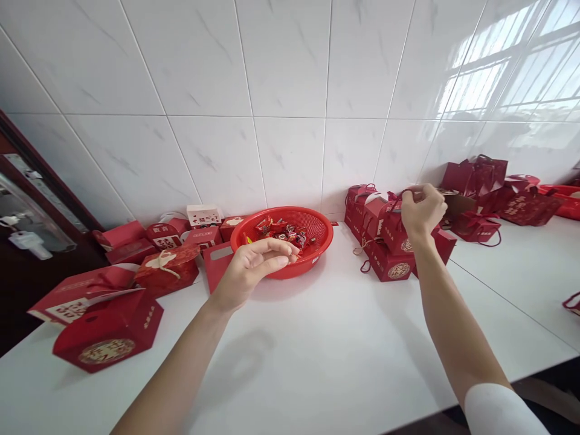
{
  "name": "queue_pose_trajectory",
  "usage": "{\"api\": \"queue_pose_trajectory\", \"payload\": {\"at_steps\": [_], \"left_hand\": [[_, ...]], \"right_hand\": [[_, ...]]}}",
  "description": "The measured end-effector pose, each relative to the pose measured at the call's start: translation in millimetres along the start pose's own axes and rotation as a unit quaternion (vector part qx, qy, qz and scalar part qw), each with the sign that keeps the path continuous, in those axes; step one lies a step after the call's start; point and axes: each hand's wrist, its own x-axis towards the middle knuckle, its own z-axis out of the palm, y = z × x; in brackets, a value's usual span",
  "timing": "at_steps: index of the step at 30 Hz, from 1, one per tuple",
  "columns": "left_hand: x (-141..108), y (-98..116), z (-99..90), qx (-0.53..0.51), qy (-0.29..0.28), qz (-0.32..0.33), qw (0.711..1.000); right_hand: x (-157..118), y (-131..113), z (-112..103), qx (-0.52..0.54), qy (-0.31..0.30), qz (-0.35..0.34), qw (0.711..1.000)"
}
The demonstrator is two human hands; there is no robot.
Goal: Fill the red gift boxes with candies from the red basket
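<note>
My left hand hovers over the near left edge of a red plastic basket, its fingers loosely curved and thumb apart, with nothing visible in it. Wrapped candies lie inside the basket. On the right, my right hand grips the cord handle of a small red gift box, fingers closed. That box is at the front of a stack, above another red box with a round gold pattern.
Several red gift boxes stand on the left of the white table. More red bags and another red basket are at the far right. A tiled wall runs behind.
</note>
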Motion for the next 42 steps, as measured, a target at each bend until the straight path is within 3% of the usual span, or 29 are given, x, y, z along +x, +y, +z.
{"api": "queue_pose_trajectory", "payload": {"at_steps": [4,12,24,31,38,42], "left_hand": [[0,1,0.1,0.015,-0.004,0.001,1.000],[1,-1,0.9,0.031,-0.015,-0.008,0.999],[-1,-1,1.5,0.036,-0.052,0.000,0.998],[0,-1,0.5,0.042,-0.071,-0.006,0.997],[2,-7,-2.1,0.041,-0.095,-0.022,0.994],[3,-12,-2.0,0.033,-0.103,-0.040,0.993]], "right_hand": [[-5,16,13,-0.022,-0.061,0.035,0.997],[7,17,11,-0.013,-0.045,0.037,0.998],[-4,9,18,-0.017,-0.078,0.054,0.995],[-9,17,16,-0.014,-0.092,0.037,0.995],[-9,19,0,-0.002,-0.214,-0.030,0.976],[-9,15,-17,-0.045,-0.262,-0.063,0.962]]}}
